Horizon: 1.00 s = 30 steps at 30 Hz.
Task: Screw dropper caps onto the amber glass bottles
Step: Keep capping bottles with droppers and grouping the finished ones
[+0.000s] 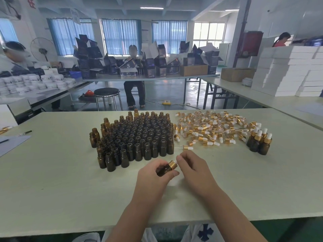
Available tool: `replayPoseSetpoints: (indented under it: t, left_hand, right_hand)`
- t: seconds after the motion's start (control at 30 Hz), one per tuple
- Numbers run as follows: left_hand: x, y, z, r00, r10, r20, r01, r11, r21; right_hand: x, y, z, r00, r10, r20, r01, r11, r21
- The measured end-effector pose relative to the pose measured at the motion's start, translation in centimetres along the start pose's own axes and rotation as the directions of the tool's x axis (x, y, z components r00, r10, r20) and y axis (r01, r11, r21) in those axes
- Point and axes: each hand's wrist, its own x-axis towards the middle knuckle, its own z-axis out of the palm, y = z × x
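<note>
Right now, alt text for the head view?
Left hand grips an amber bottle tilted over the table while the right hand pinches its dropper cap. Behind stand a block of open bottles, a pile of loose caps and a few capped bottles.

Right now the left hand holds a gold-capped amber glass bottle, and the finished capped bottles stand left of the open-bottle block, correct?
One slip: in the head view the finished capped amber bottles stand right of the block of open amber glass bottles, beyond the loose gold dropper caps. The left hand does hold a gold-capped amber glass bottle.
</note>
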Motion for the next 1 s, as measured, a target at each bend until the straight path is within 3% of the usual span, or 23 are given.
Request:
replayPoseSetpoints:
  t: [0.37,1.0]
  left_hand:
    - [-0.02,0.08,0.09,1.000,0.001,0.016,-0.001,1.000,0.008]
    - [-0.06,0.05,0.08,0.999,0.004,0.036,-0.005,1.000,0.027]
  right_hand:
    - [0.18,0.30,0.15,0.996,0.037,-0.080,-0.037,0.999,-0.003]
    - [-0.03,0.14,0.17,0.998,0.018,-0.058,-0.021,0.999,-0.041]
